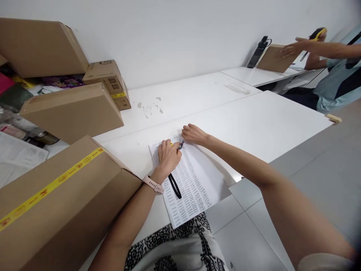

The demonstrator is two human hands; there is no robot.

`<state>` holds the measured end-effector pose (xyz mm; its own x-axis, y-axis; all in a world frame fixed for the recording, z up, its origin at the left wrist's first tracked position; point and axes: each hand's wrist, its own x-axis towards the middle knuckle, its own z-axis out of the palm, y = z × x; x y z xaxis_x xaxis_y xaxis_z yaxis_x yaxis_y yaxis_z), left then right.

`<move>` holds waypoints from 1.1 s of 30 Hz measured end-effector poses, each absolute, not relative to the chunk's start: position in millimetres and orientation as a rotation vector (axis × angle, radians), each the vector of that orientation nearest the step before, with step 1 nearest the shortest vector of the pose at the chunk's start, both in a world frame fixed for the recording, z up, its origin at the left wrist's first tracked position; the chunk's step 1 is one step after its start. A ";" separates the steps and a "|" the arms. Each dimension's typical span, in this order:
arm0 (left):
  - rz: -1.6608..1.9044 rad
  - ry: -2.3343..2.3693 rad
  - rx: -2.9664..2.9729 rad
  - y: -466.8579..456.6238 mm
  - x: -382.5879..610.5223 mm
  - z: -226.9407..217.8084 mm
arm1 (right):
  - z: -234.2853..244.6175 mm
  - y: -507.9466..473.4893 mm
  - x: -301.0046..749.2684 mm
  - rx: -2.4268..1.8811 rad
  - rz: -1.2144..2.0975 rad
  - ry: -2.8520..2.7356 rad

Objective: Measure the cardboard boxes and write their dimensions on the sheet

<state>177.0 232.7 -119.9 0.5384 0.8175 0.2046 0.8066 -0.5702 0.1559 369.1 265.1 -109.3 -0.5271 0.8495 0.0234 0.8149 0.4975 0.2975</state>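
My left hand (pixel 168 155), with a pink watch band at its wrist, is closed over what looks like a tape measure. Only a yellow bit (pixel 172 143) shows between the fingers, and a black wrist strap (pixel 175 187) trails out below the palm. Under this hand lies a sheet of paper (pixel 186 188) covered in columns of small writing. My right hand (pixel 194 134) is curled shut at the paper's top edge; what its fingers hold, if anything, is hidden. Between both hands sits a small dark piece (pixel 181 144), too small to make out.
A large taped carton (pixel 64 195) stands close at my left, with more cardboard boxes (pixel 73 109) behind it. The white table (pixel 254 120) runs to the right. There a co-worker (pixel 338 79) holds a yellow-and-black tool by a brown box (pixel 275 58) and a dark bottle (pixel 258 52).
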 end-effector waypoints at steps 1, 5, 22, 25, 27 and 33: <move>0.401 1.432 2.721 233.4 176.8 -120.3 | -107.6 265.9 371.3 1.470 0.410 2.601; 0.427 1.416 2.731 234.6 176.3 -122.4 | -98.5 264.7 390.6 1.993 0.376 2.563; 0.460 1.432 2.705 236.1 180.0 -130.7 | -144.1 266.2 349.4 3.081 -2.065 2.411; 0.465 1.433 2.705 236.5 180.4 -131.8 | -143.6 264.4 350.0 2.948 -2.181 2.449; 0.472 1.431 2.703 236.8 180.4 -132.5 | -142.7 263.8 350.4 3.002 -2.081 2.416; 0.466 1.433 2.703 236.9 180.4 -133.7 | -141.1 263.5 351.5 3.154 -1.487 2.461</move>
